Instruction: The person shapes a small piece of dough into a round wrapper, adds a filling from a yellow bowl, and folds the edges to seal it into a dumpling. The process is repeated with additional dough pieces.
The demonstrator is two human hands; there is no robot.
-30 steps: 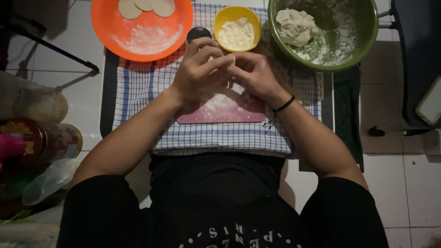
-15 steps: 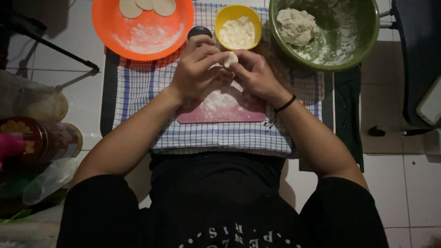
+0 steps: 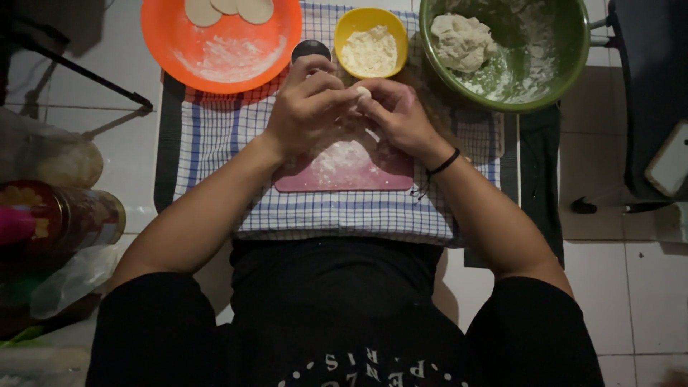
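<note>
**Both hands pinch a small dough piece over the pink board**

The left hand (image 3: 304, 107) and the right hand (image 3: 398, 115) meet above a pink cutting board (image 3: 344, 168) dusted with flour. Between their fingertips sits a small pale dough piece (image 3: 363, 92), held just above the board's far edge. Each hand's grip is narrow, fingers curled in and closed on the dough; how much of the piece lies hidden inside the fingers is hard to tell in the dim light. A black band (image 3: 444, 162) circles the right wrist.

The board lies on a blue-and-white checked cloth (image 3: 215, 143) spread over a tiled floor (image 3: 631, 287). Beyond the hands, a yellow bowl (image 3: 349, 25) holds flour, and just beside it a dark round lid or cup (image 3: 310, 49) stands. To the left is an orange plate (image 3: 165, 36) carrying flat dough discs (image 3: 229, 8) and loose flour. To the right, a green bowl (image 3: 566, 64) contains a large dough lump (image 3: 462, 41).
</note>
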